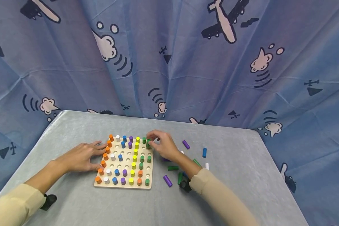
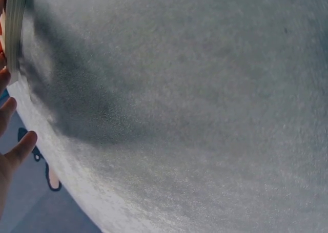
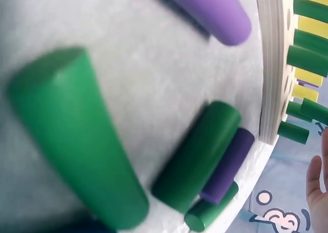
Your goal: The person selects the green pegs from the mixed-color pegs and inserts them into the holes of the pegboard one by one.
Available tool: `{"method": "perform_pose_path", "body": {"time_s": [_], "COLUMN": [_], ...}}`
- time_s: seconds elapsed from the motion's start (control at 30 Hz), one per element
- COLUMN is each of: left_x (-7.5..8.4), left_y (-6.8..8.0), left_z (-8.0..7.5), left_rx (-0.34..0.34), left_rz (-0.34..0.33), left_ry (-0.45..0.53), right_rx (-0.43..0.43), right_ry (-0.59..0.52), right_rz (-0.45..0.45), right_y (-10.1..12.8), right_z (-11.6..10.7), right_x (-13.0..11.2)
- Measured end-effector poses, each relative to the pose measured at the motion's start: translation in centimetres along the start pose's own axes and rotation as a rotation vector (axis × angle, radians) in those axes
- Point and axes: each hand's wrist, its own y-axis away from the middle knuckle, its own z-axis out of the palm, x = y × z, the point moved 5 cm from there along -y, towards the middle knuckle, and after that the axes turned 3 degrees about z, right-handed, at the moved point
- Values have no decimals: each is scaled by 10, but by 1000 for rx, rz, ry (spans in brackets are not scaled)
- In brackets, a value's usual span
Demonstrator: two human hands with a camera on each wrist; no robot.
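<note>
While our left hand rests flat against the pegboard, our right hand pinches 1 green peg upright over the board's far right corner.

Both arms wear long, pale cream-yellow sleeves that end at the wrists, leaving the left hand and right hand bare. A small black device sits strapped under each wrist, at the cuff. No rings or other jewellery show.
</note>
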Motion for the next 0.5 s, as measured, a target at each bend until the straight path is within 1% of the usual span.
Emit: {"method": "perform_pose_path", "body": {"time_s": [0.13, 0.33, 0.5], "left_x": [0, 0, -1], "left_y": [0, 0, 0], "left_z": [0, 0, 1], "left_rx": [0, -7, -5], "left_rz": [2, 1, -5], "left_ry": [0, -2, -3], "right_rx": [-1, 24, 12], "right_ry": [-10, -30, -55], "right_rz": [23, 24, 31], "right_y": [-2, -6, -6], "right_z": [5, 9, 13], "right_x": [1, 1, 2]}}
